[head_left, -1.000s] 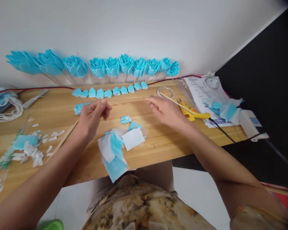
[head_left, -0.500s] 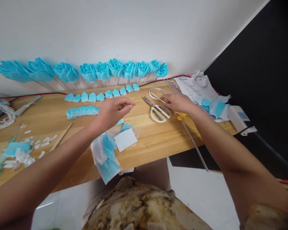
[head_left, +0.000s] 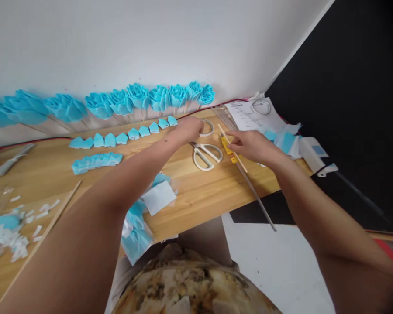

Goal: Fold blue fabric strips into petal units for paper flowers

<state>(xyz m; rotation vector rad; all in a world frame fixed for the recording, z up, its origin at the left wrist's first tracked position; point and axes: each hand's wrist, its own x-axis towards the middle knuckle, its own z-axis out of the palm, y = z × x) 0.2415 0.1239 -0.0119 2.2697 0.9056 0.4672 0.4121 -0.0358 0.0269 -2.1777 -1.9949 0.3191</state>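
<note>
My left hand point(head_left: 191, 126) is at the left edge of a roll of white tape point(head_left: 210, 127), its fingers closed on the rim and partly hidden. My right hand point(head_left: 249, 144) pinches a thin wooden stick point(head_left: 241, 163), which slants above a yellow clip-like piece point(head_left: 225, 144) and a long grey rod point(head_left: 258, 199). Between my hands lie white-handled scissors point(head_left: 212, 165), blades under my left wrist. Left of that hand runs a row of small blue folded petals point(head_left: 110, 140).
Blue paper flowers point(head_left: 138, 96) on sticks lean along the wall. Pleated blue pieces point(head_left: 96, 162), a white card point(head_left: 159, 197) and white scraps point(head_left: 16, 240) lie on the table. Printed paper point(head_left: 245, 114) and a white bottle-like container point(head_left: 314, 152) are at the right.
My left hand has reached right and forward to the roll of tape. My right hand has drawn the stick away from the roll, over the yellow piece. The view has turned slightly right.
</note>
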